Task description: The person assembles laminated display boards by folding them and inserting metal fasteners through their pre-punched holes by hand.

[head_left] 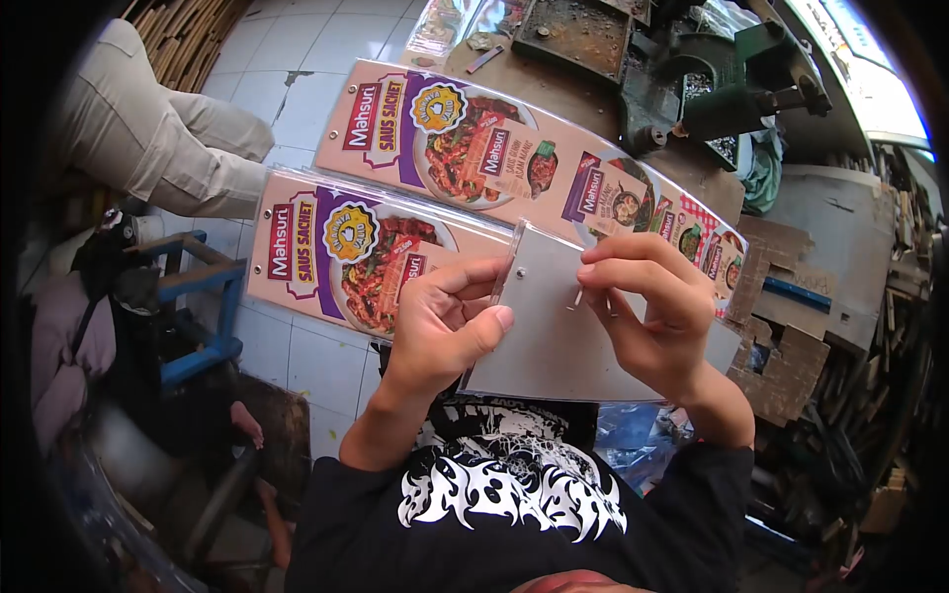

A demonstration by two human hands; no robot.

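A grey panel [554,348] with a clear plastic layer along its left edge lies in front of my body, plain side up. A small round metal rivet [521,272] sits near its upper left corner. My left hand [450,321] grips that left edge between thumb and fingers. Above the panel, my right hand [652,306] pinches a small, thin, shiny piece [574,298], probably metal; its exact kind cannot be made out. Under and beyond the panel lie a printed sauce sign [341,259] and a second printed sign [425,128], both with rivets at their left ends.
A dark green machine [732,94] stands at the upper right beside a rusty metal tray [573,38]. A person's trousered leg [163,124] is at upper left, near a blue metal frame [203,296]. Brown cardboard [776,346] lies to the right.
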